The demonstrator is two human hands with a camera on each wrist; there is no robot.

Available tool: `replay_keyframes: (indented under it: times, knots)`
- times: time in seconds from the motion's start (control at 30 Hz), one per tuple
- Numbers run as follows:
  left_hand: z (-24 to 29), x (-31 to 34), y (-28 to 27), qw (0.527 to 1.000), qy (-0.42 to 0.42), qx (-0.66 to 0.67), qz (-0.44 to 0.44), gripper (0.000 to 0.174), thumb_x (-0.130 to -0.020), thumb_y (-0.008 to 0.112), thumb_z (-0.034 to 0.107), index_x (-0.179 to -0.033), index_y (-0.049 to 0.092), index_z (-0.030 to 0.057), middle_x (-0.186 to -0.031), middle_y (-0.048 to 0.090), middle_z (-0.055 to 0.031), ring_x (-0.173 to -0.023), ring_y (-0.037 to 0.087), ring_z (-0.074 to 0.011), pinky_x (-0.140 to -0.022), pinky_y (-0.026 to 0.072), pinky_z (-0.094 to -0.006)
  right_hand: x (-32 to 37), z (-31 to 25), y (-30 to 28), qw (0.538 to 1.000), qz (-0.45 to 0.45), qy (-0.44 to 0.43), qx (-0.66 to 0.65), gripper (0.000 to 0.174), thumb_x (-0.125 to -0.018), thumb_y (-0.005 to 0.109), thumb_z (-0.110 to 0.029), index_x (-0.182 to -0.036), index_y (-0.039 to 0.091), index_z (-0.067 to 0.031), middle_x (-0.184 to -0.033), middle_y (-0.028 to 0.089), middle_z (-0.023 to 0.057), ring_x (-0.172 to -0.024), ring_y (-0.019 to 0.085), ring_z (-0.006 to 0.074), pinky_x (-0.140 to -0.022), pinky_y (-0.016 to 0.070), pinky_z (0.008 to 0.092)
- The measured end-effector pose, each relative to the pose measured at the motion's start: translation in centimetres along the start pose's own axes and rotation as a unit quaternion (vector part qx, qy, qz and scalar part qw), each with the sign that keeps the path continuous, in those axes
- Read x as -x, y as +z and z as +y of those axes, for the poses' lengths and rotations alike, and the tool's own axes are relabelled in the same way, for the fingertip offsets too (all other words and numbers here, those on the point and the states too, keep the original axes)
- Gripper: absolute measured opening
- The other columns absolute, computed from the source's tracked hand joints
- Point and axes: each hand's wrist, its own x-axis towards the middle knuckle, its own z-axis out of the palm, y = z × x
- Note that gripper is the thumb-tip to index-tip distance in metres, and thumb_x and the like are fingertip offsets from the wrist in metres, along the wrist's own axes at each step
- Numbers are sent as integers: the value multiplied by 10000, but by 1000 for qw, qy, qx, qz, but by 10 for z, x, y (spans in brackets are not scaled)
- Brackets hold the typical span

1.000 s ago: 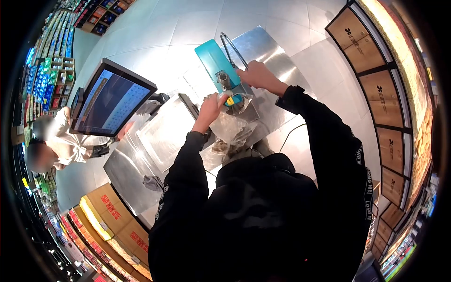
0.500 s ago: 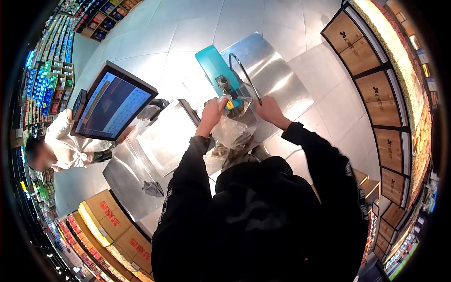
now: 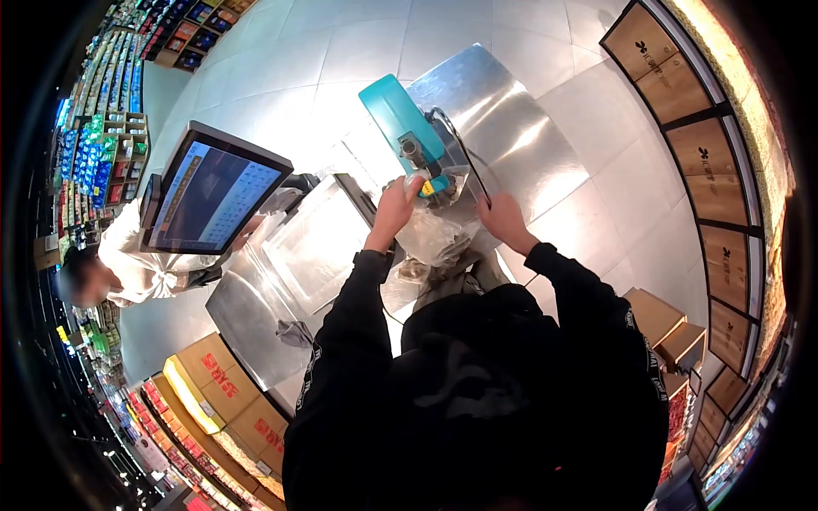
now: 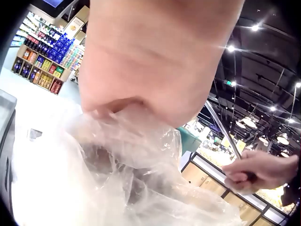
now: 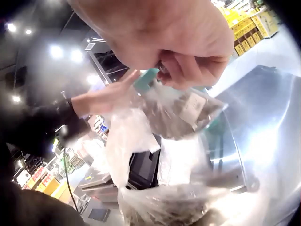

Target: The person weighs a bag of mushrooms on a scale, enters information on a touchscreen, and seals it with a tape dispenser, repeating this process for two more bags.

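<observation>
A teal bench machine stands on the steel counter, with a metal mechanism at its near end. My right hand grips the end of its long metal lever; the left wrist view also shows fingers curled round this rod. At the machine's near end, my left hand holds the gathered neck of a clear plastic bag. The bag hangs crumpled below that hand in the left wrist view, with dark contents showing through. In the right wrist view, a bag with a pale label appears beneath my right hand.
A touchscreen monitor stands to the left, with another person behind it. A grey cloth lies on the steel counter. Cardboard boxes are stacked at lower left, and wooden drawer fronts line the right.
My right hand has drawn the lever down towards me and outward to the right. My left hand stays at the machine's near end with the bag neck.
</observation>
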Motion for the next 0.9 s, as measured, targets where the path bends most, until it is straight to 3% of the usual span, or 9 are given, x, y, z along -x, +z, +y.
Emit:
replay_keyframes:
  times: [0.07, 0.2, 0.5, 0.57, 0.67, 0.9]
  knots:
    - [0, 2, 3, 1000, 8, 11, 21, 554, -992, 445, 483, -940, 569, -53, -833, 611, -301, -826, 578, -495, -702, 435, -521, 8, 9, 6, 997, -31, 61, 26, 410, -952, 492, -233, -653, 597, 27, -660, 568, 266, -651, 568, 461, -590, 417, 520]
    - [2, 4, 0, 999, -30, 7, -19, 594, -982, 434, 516, -974, 568, -63, -866, 626, -315, -853, 592, -494, -725, 446, -530, 8, 11, 6, 998, -33, 51, -1, 386, -953, 489, -229, -676, 593, 19, -656, 569, 255, -641, 565, 459, -571, 416, 517]
    - [4, 7, 5, 1000, -6, -3, 29, 582, -985, 442, 506, -934, 573, -59, -848, 617, -303, -833, 585, -487, -707, 434, -518, 14, 34, 21, 999, -16, 12, 33, 370, -943, 506, -240, -692, 615, 9, -637, 580, 243, -620, 572, 452, -558, 429, 529]
    - [5, 7, 3, 1000, 5, -9, 22, 598, -982, 432, 520, -1012, 578, -60, -864, 632, -297, -847, 597, -479, -746, 461, -506, 14, 46, 32, 999, -6, 14, 44, 373, -942, 510, -250, -694, 626, 2, -627, 584, 237, -608, 574, 450, -554, 437, 533]
    - [5, 6, 2, 1000, -29, 3, -12, 589, -981, 433, 521, -1004, 580, -49, -874, 634, -294, -861, 597, -474, -756, 458, -505, 17, 44, 31, 999, 8, 7, 34, 383, -948, 501, -256, -686, 620, -2, -630, 586, 236, -612, 574, 452, -558, 437, 537]
    - [9, 9, 0, 1000, -30, -6, -2, 578, -978, 444, 516, -998, 586, -44, -888, 632, -295, -879, 596, -468, -770, 452, -508, 14, 27, 16, 1000, -14, 9, 24, 394, -960, 478, -251, -685, 602, 1, -650, 591, 239, -629, 577, 454, -568, 435, 536]
